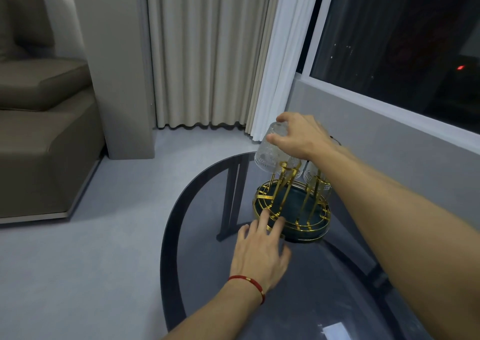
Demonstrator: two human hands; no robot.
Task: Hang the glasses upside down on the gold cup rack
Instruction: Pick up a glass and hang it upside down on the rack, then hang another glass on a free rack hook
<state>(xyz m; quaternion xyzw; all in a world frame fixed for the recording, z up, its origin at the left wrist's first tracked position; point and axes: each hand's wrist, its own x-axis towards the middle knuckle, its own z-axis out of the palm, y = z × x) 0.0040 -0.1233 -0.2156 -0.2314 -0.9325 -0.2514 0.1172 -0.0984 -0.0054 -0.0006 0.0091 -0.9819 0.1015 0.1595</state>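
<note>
The gold cup rack (306,226) has a round dark green base and upright gold prongs, and stands on a smoked glass table (298,282). My right hand (302,137) grips a clear textured glass (270,152) by its base, upside down and tilted, its mouth around the top of a prong at the rack's far left. Other upturned glasses (313,177) hang on prongs behind my right forearm, partly hidden. My left hand (259,248) lies flat with fingers spread, its fingertips touching the rack's near left rim.
The oval table has a dark frame and legs showing through the glass. A brown sofa (39,131) stands at the left, curtains (207,53) hang behind, and a window wall (389,121) runs close along the right. Grey floor lies left of the table.
</note>
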